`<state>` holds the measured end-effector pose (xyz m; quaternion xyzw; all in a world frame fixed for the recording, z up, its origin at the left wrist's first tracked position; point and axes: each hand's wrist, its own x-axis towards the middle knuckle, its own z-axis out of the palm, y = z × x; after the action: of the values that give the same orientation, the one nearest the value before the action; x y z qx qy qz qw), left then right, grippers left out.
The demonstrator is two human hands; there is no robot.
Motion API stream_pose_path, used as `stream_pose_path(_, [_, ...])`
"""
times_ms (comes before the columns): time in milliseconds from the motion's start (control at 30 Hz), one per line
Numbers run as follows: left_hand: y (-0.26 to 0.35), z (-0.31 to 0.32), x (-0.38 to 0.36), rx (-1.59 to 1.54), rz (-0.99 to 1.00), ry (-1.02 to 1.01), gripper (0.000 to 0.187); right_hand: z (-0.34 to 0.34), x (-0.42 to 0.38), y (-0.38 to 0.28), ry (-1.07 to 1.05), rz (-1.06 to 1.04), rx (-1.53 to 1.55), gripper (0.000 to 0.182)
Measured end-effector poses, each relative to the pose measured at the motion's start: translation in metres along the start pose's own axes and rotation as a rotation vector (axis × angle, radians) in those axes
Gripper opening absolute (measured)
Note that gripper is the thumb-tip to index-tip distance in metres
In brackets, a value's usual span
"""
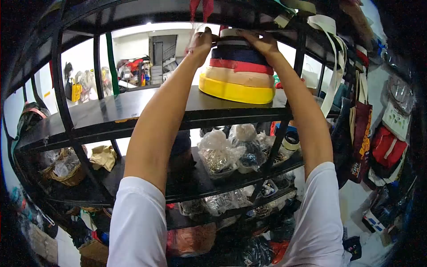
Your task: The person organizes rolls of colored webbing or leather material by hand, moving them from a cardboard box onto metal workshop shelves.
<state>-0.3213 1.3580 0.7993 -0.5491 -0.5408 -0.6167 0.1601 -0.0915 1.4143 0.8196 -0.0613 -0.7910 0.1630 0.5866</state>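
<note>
A stack of webbing rolls stands on the black shelf (111, 109), widest at the bottom. From below it has a yellow roll (235, 90), a beige roll (240, 76), a red roll (242, 66), dark navy rolls (240, 54) and a whitish roll (229, 33) at the top. My left hand (201, 43) is at the upper left of the stack, its fingers curled at the top roll's edge. On the opposite side, my right hand (262, 43) grips the top roll, fingers over its upper edge. Some fingertips are hidden behind the stack.
Lower shelves carry plastic bags of small parts (218, 153), a wicker basket (70, 171) and a crumpled brown paper bag (103, 157). White straps (334, 66) dangle at the right, near a black upright (300, 46). A red strip (207, 9) hangs from above.
</note>
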Motion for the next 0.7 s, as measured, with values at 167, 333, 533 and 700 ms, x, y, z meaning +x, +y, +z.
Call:
stream_pose_path(167, [0.001,0.0,0.002,-0.222,0.038,-0.048,0.051,-0.005,0.001,0.0,-0.05,0.063,0.003,0.085])
stream_pose_path(333, [0.001,0.003,0.005,-0.238,0.009,-0.001,0.049,-0.003,0.012,0.017,-0.083,0.189,0.036,0.082])
stream_pose_path(533, [-0.003,0.002,0.006,-0.144,0.13,0.025,0.048,-0.013,0.002,-0.005,-0.17,0.116,0.016,0.083])
stream_pose_path(700, [0.027,-0.009,-0.011,-0.199,-0.007,-0.089,0.049,-0.031,-0.017,-0.025,-0.187,0.033,-0.083,0.097])
